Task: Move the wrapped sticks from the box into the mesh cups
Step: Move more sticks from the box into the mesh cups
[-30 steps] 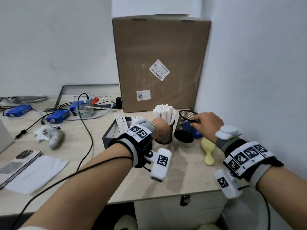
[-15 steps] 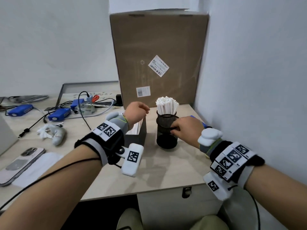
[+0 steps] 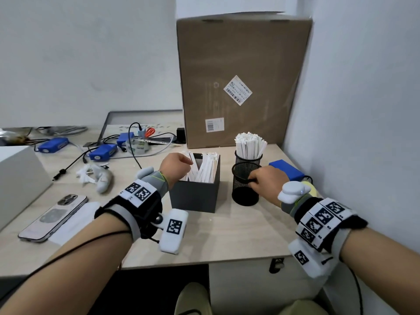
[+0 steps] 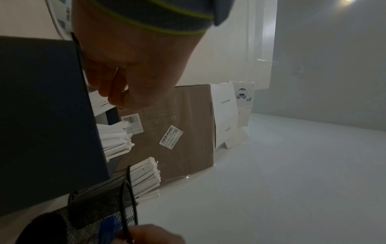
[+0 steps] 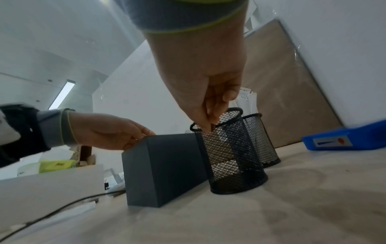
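Observation:
A dark grey box (image 3: 195, 194) stands mid-table with white wrapped sticks (image 3: 205, 167) upright inside. My left hand (image 3: 189, 161) reaches into its left side, fingertips curled together on a stick top (image 4: 100, 102). Just right of the box is an empty black mesh cup (image 3: 244, 189). My right hand (image 3: 251, 180) pinches its near rim, fingers (image 5: 206, 125) dipping inside. Behind it a second mesh cup (image 3: 248, 159) is packed with wrapped sticks (image 3: 248, 144). The right wrist view shows the box (image 5: 165, 165), both cups side by side (image 5: 234, 165) and my left hand (image 5: 135, 140) over the box edge.
A tall cardboard carton (image 3: 241, 83) stands against the back wall, and the right wall runs close by the cups. A blue case (image 3: 286, 170) lies right of the cups. To the left are a phone (image 3: 53, 217), cables with blue devices (image 3: 102, 152) and a white controller (image 3: 102, 178).
My right hand brought the empty cup from the right side and set it upright in front of the full cup. My left hand left the full cup and moved into the box.

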### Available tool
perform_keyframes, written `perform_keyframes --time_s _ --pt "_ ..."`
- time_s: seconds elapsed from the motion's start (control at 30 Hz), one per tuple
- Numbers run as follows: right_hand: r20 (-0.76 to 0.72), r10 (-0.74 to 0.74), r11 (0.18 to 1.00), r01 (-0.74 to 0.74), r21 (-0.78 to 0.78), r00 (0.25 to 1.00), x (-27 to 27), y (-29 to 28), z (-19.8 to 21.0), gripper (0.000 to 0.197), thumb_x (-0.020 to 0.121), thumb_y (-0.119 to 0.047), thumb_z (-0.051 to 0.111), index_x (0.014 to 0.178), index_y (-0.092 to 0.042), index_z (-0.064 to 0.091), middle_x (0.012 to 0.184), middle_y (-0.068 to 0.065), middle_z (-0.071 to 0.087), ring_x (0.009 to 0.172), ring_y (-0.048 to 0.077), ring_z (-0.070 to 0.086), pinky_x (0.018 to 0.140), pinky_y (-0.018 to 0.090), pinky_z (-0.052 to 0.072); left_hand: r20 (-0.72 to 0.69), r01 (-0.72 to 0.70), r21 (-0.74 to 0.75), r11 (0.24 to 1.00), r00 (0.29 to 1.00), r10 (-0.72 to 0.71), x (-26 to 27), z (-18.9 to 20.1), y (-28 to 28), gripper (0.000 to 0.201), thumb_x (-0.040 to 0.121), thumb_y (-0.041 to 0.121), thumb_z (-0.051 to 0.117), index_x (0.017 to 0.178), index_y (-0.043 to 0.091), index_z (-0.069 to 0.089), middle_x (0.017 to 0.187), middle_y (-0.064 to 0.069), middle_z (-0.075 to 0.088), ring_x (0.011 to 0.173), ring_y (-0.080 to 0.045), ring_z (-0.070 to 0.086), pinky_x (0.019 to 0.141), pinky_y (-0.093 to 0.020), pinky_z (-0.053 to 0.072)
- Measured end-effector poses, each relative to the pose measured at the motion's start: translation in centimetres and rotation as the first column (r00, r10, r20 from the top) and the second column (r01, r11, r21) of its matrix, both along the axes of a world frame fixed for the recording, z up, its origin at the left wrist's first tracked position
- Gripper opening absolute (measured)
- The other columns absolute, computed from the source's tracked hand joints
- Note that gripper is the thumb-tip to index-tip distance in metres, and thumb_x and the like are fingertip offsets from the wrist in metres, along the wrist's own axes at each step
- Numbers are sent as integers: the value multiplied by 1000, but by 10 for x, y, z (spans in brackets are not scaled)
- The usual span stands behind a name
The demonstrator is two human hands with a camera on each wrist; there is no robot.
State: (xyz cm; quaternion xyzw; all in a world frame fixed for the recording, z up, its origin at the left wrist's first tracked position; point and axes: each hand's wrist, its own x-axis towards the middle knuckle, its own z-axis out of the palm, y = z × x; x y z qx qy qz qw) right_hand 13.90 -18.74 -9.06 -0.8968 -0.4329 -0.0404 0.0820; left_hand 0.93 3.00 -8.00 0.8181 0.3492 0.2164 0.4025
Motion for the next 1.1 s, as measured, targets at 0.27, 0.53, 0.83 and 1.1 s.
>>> perform_keyframes --time_s 0.27,0.53,0.83,1.1 --pt "-237 34 925 59 374 971 -25 35 23 32 91 -31 56 84 -4 73 79 11 73 64 21 62 71 30 51 -86 -55 111 992 994 65 0 -10 9 42 81 4 54 122 11 60 120 -12 63 104 -32 62 87 -32 49" --pt "-446 -68 982 140 129 892 -35 98 22 29 87 -12 46 59 -7 52 63 10 64 59 25 61 60 28 48 -239 49 164 985 971 -9 -2 -18 5 47 80 9 61 127 13 59 140 -10 47 125 -28 48 102 -33 42" --pt "-580 62 960 111 257 812 -34 96 0 28 92 -9 45 64 -12 41 49 7 57 42 17 57 42 21 45 -218 144 309 940 973 -77 16 -16 -14 28 76 22 66 100 7 63 114 -12 64 108 -30 58 91 -36 47" --pt "-654 176 924 105 367 736 -32 87 -10 12 94 -9 47 89 -5 57 54 10 59 36 7 57 44 20 48 -356 316 147 937 901 -248 22 -11 -15 33 82 33 68 108 14 65 100 -5 68 96 -20 62 74 -23 41"
